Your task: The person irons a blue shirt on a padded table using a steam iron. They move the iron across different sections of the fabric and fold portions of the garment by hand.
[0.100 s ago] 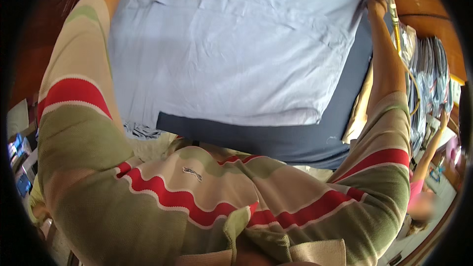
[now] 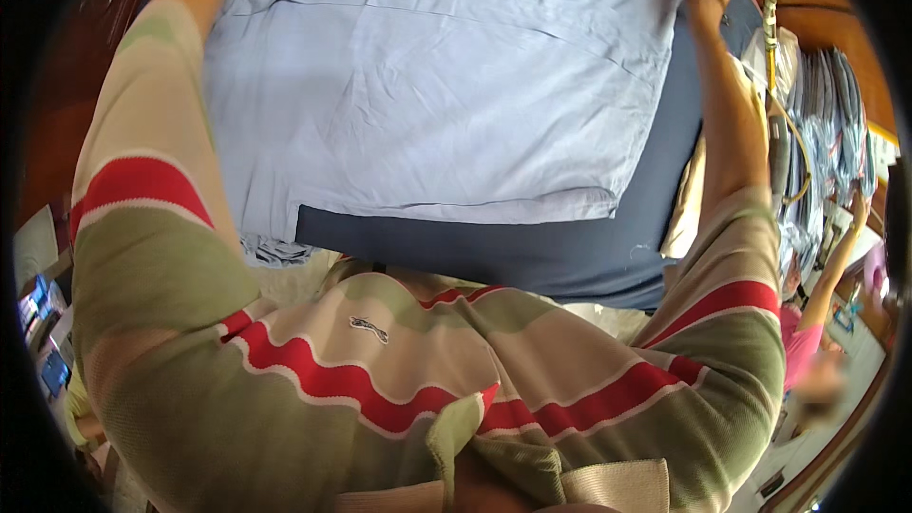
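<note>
A light blue button-up shirt lies spread on a dark navy padded surface. Small pale buttons run across its upper left part, and soft creases cross the cloth. At the shirt's upper right edge is my right hand, its fingers apart with dark surface showing between them. The thumb side is close against the cloth; the shirt's corner there is blurred. My left forearm reaches up along the shirt's left side and leaves the picture at the top, so the left hand is out of sight.
Several bagged garments hang at the right, beside a yellowish cord or pole. Beige cloth lies at the surface's right edge. Bunched bluish cloth hangs at the lower left. A person in pink reaches toward the garments.
The shirt has shifted slightly up and left. My right hand has moved left, and its fingers, earlier closed at the shirt's edge, now look parted.
</note>
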